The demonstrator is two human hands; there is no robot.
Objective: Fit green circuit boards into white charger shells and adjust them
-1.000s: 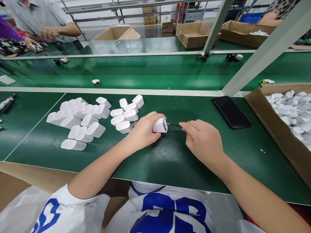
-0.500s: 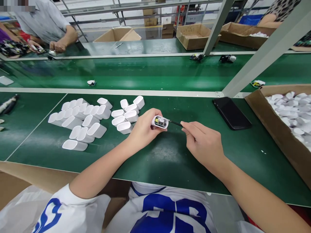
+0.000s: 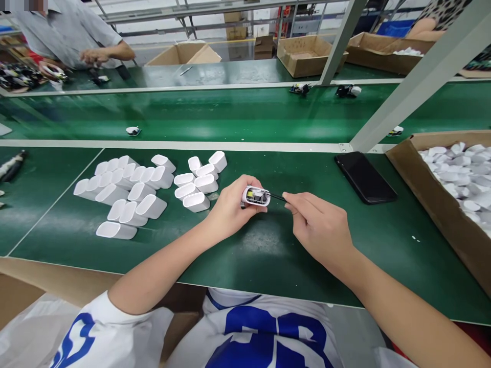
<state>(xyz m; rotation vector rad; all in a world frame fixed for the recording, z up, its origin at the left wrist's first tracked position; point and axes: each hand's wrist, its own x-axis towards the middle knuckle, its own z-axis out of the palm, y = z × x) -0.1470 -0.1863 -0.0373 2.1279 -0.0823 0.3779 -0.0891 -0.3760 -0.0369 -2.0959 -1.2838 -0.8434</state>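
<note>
My left hand (image 3: 230,210) grips a white plastic charger casing (image 3: 255,196), with its open side up and a small circuit board showing inside. My right hand (image 3: 321,226) pinches a thin black tool (image 3: 276,196), probably tweezers or a probe. Its tip reaches the casing's open end, at or very near the board. Just left of my left hand lie several empty white casings (image 3: 195,202) on the green work mat (image 3: 268,266), and a larger group (image 3: 126,191) lies farther left.
A black smartphone (image 3: 364,177) lies right of my hands. A cardboard box (image 3: 433,204) full of white casings sits at the right. Behind, a green conveyor belt (image 3: 230,115) carries small parts. A grey frame post (image 3: 422,87) rises right; a co-worker (image 3: 69,36) stands far left.
The casing has rolled from showing its closed side to showing the board upward. The black tool's tip has moved onto its open end. Parts on the conveyor have travelled left.
</note>
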